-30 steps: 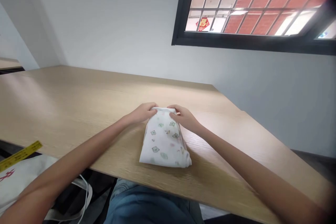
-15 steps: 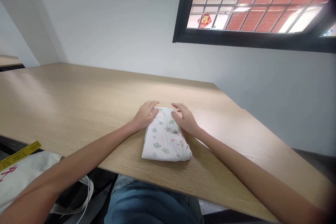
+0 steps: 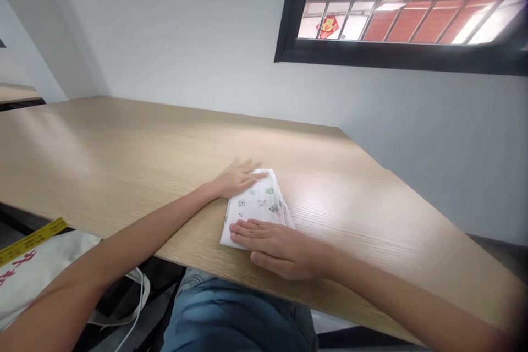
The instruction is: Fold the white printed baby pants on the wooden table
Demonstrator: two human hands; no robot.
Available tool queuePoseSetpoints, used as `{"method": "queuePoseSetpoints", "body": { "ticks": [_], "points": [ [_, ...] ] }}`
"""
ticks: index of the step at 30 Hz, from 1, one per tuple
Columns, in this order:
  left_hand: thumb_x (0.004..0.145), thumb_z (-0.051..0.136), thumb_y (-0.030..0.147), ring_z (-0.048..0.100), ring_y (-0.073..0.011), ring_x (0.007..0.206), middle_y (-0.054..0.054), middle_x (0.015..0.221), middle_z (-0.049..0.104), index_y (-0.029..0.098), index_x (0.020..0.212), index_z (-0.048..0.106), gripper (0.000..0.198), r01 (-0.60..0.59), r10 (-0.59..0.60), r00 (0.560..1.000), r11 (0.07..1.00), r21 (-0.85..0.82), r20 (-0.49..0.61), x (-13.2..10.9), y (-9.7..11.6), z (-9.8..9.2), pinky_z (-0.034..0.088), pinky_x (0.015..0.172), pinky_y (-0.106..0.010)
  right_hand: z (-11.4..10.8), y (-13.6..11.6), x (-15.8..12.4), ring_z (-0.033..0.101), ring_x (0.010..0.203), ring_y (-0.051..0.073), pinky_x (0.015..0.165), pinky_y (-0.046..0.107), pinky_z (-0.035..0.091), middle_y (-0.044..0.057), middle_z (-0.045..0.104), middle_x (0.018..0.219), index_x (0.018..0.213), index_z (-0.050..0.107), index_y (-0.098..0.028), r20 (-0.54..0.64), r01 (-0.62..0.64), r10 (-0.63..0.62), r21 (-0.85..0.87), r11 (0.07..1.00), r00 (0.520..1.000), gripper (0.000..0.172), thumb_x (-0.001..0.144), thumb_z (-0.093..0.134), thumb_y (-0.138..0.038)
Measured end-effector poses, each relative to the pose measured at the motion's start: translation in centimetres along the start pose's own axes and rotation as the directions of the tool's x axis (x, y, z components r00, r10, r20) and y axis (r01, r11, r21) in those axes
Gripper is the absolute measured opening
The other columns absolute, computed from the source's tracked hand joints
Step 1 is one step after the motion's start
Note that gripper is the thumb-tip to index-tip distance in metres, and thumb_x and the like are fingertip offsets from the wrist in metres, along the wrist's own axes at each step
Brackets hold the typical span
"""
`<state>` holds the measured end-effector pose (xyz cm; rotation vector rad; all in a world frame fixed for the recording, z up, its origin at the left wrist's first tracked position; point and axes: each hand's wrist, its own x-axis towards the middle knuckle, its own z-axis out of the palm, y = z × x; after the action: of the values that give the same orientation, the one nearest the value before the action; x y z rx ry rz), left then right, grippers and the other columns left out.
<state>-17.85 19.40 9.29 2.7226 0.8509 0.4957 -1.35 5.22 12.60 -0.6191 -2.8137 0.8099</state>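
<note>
"Pressing down hard with the right grip might skew the top layer, wouldn't you say?"

"I would. That grip is open and flat, fingers side by side, laid over the near part of the folded cloth and closed around nothing. Should it push sideways while bearing down, friction could drag the upper layer out of line with those beneath."

"And the left grip?"

"Also open, fingers spread at the far left corner. It is blurred, so I can't tell how firmly it touches. If it bears only lightly, it would make a poor anchor, and the whole bundle could turn on the desk."

"Where exactly does the cloth sit?"

"Flat on the desk, near its front edge. One long pull toward the body could bring the near side over that edge, where it would sag and loosen."

"What about the cloth's right side?"

"Layers show there, not quite flush. Neither grip covers most of that stretch, so a finger caught between them could spread the fold open. The near right corner is hidden, so I can't judge how neat it is."

"Any other trouble?"

"Little. The white bag lies below the desk edge, well apart from the cloth; a suddenly dropped left elbow might knock it."
</note>
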Motion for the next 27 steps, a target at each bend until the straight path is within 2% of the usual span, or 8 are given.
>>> {"method": "queuePoseSetpoints", "body": {
  "ticks": [5,9,11,13,17,20,23,27],
  "points": [
    [0.093,0.021,0.033,0.016,-0.0264,0.134,-0.013,0.143,0.026,0.014,0.137,0.028,0.047,0.267,-0.255,0.942,0.963,0.030,-0.218,-0.5,-2.5,-0.4,0.008,0.106,-0.053,-0.2,-1.2,-0.3,0.031,0.128,0.014,0.108,0.031,0.023,0.008,0.038,0.137,0.131,0.042,-0.014,0.018,0.057,-0.061,0.183,0.981,0.998,0.040,0.092,0.036,-0.020],
    [0.091,0.030,0.032,0.020,-0.0187,0.133,-0.010,0.144,0.026,0.014,0.134,0.033,0.047,0.218,-0.195,0.942,0.974,0.055,-0.274,-2.0,0.4,-0.9,0.011,0.109,-0.040,-0.9,0.7,-0.8,0.051,0.110,0.016,0.095,0.031,0.040,0.011,0.058,0.117,0.114,0.057,-0.012,-0.227,0.077,-0.042,0.147,0.986,0.973,0.032,0.091,0.037,-0.022],
    [0.090,0.035,0.035,0.027,-0.0173,0.130,-0.006,0.142,0.031,0.019,0.127,0.044,0.041,0.123,-0.101,0.970,0.989,0.086,-0.222,-3.6,2.7,-1.2,0.015,0.109,-0.037,-1.0,2.3,-1.4,0.053,0.105,0.019,0.092,0.036,0.042,0.012,0.061,0.108,0.107,0.060,-0.014,-0.384,0.037,-0.049,-0.038,0.999,0.922,0.029,0.089,0.039,-0.021],
    [0.090,0.037,0.041,0.035,-0.0190,0.126,-0.004,0.139,0.036,0.023,0.122,0.050,0.039,0.036,-0.025,0.994,0.994,0.105,-0.104,-5.7,4.8,-1.4,0.021,0.107,-0.039,-0.9,3.4,-2.1,0.049,0.109,0.021,0.095,0.041,0.038,0.013,0.058,0.112,0.108,0.059,-0.016,-0.437,-0.047,-0.045,-0.197,0.979,0.898,0.029,0.087,0.041,-0.022],
    [0.077,0.047,0.063,0.025,-0.0272,0.131,-0.009,0.143,0.028,0.022,0.138,0.027,0.076,-0.038,0.027,0.990,0.996,0.080,0.140,-10.1,6.6,-1.3,0.017,0.107,-0.049,-0.3,3.1,-3.8,0.028,0.128,0.024,0.105,0.046,0.023,0.012,0.037,0.137,0.130,0.043,-0.018,-0.262,-0.176,0.107,-0.255,0.951,0.959,0.045,0.089,0.044,-0.036],
    [0.059,0.060,0.071,0.013,-0.0327,0.133,-0.013,0.146,0.013,0.021,0.141,0.014,0.107,-0.094,0.080,0.978,0.994,0.064,0.195,-12.4,6.9,-0.8,0.009,0.106,-0.055,0.8,1.9,-4.8,0.015,0.132,0.029,0.107,0.049,0.016,0.015,0.022,0.144,0.138,0.027,-0.015,-0.168,-0.189,0.151,-0.239,0.952,0.974,0.080,0.076,0.056,-0.056],
    [0.069,0.064,0.053,0.019,-0.0288,0.133,-0.009,0.146,0.017,0.026,0.139,0.025,0.084,-0.121,0.112,0.982,0.991,0.052,0.154,-13.2,7.4,-0.6,0.014,0.107,-0.050,2.1,1.3,-5.5,0.013,0.132,0.032,0.107,0.050,0.012,0.019,0.021,0.143,0.140,0.020,-0.010,-0.186,-0.136,0.086,-0.275,0.952,0.979,0.103,0.061,0.068,-0.055],
    [0.083,0.053,0.028,0.043,-0.0209,0.120,-0.001,0.134,0.044,0.032,0.118,0.054,0.035,-0.121,0.125,0.988,0.991,-0.055,0.086,-12.9,8.2,-1.2,0.026,0.104,-0.038,2.6,0.4,-5.7,0.023,0.129,0.030,0.107,0.047,0.016,0.016,0.031,0.139,0.134,0.030,-0.013,-0.254,-0.122,0.045,-0.296,0.947,0.966,0.086,0.061,0.069,-0.037]
  ]
}}
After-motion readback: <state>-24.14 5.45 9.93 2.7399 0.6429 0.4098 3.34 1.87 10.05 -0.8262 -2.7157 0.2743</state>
